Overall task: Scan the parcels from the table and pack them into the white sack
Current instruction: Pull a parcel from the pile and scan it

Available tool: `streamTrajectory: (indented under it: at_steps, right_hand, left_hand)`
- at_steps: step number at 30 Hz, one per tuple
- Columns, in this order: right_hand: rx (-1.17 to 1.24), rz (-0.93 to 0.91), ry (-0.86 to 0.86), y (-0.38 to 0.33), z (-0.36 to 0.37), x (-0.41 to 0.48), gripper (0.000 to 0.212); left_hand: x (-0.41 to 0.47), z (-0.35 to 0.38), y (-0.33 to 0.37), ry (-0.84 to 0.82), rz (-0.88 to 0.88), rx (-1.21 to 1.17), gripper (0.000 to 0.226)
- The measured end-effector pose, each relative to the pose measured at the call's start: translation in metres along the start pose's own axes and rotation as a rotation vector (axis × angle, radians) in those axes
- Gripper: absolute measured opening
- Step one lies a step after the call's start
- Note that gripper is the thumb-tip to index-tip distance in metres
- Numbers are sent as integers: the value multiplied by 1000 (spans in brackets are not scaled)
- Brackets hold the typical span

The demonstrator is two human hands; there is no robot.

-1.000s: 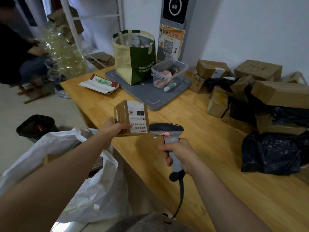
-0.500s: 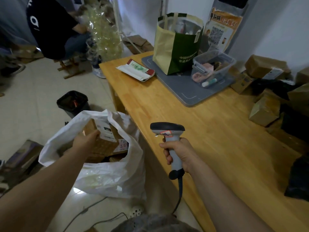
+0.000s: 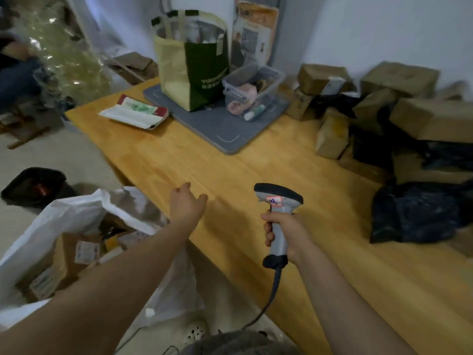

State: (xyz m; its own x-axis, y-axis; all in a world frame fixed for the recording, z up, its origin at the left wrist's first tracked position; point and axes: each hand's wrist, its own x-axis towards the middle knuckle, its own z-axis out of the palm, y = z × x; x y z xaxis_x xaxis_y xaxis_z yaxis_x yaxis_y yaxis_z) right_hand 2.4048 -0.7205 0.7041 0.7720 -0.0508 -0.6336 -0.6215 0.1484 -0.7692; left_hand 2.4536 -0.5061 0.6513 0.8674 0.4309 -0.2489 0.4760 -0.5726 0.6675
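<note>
Left hand [image 3: 188, 204]: empty, fingers loosely spread, over bench [image 3: 230, 172] edge. Right hand [image 3: 286, 230]: clenched on barcode scanner [image 3: 279, 216]. Parcels [image 3: 332, 135]: piled far-right, nearer right hand. White sack [image 3: 76, 216]: lower-left, open.

Sack [image 3: 76, 216] on floor left of table [image 3: 230, 175]; parcels [image 3: 384, 108] piled far right, seemingly against wall.

Both forearms are bare to the frame's near edge, with no sleeve, watch or ring showing on the left hand [image 3: 188, 204] or the right hand [image 3: 288, 233].
</note>
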Motion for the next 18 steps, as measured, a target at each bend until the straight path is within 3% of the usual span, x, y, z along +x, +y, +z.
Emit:
streamTrajectory:
  at_steps: [5,7,9,12,15,18]
  right_hand:
    - [217,-73,304,-5,-103,-17,17]
    - [276,-82,363,-4,-127,-25,16]
    - [358,-92,434,0,-161,-34,14]
    - [454,-103,503,7,-204,-43,14]
    - [468,-104,544,13,-234,-50,19]
    - [518,-108,544,17,-255,-51,21]
  left_hand:
    - [-54,108,112,-332,646,139,44]
    - [-71,138,137,-446,760,174,43]
    - [-93,177,169,-559,728,142,51]
    - [-122,228,214,-737,437,-106,47]
    - [-137,266,252,-776,136,-331,59]
    - [-138,291,275,-786,-14,-446,45]
